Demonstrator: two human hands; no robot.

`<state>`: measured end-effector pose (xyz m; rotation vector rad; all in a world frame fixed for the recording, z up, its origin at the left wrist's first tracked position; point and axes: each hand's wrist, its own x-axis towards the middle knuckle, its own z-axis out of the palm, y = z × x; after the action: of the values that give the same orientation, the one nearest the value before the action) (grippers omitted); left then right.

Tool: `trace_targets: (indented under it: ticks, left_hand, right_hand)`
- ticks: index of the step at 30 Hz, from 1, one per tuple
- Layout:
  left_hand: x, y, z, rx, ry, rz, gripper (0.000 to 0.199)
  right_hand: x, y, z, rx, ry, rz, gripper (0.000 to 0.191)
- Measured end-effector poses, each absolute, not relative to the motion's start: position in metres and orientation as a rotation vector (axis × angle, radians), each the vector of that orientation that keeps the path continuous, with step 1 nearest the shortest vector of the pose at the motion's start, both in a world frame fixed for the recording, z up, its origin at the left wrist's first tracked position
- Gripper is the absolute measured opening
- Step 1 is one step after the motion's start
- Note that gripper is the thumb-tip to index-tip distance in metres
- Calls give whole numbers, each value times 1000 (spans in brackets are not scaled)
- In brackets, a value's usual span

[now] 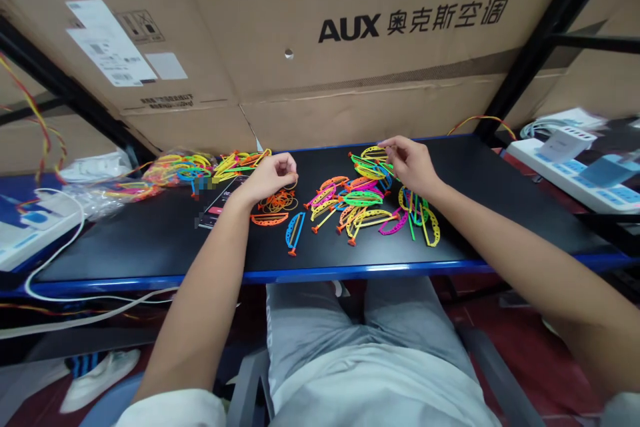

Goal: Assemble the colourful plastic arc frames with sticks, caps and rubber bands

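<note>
My left hand (pixel 270 177) hangs over the black table top (pixel 150 240), its fingers closed, with a thin rubber band (pixel 294 183) curving out from them. Below it lies a tangle of orange rubber bands (pixel 277 201). My right hand (pixel 410 165) pinches its fingertips together just above a yellow bow-shaped plastic piece (pixel 374 153). I cannot tell whether anything thin is between them. Neon plastic bow pieces (pixel 363 199) lie scattered in the middle, and a blue one (pixel 295 231) has an orange-tipped stick. A bigger heap (pixel 180 169) lies at the far left.
A large cardboard box printed AUX (pixel 350 30) rises behind the table's back edge, between black shelf posts (pixel 545 40). White power strips (pixel 570 170) sit on both sides. A partly blurred dark card (pixel 215 205) lies on the table. My legs lie below its blue front edge (pixel 300 275).
</note>
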<state>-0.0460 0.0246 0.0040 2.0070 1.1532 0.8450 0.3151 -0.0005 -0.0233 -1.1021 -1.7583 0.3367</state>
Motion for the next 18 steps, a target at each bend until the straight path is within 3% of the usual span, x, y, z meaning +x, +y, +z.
trace_targets:
  ticks: [11, 18]
  left_hand:
    - [-47, 30, 0, 2016, 1471, 978, 7]
    - [-44, 27, 0, 1997, 1524, 991, 11]
  right_hand:
    - [325, 10, -28, -1110, -1729, 323, 28]
    - [318, 2, -26, -1061, -1789, 434, 29]
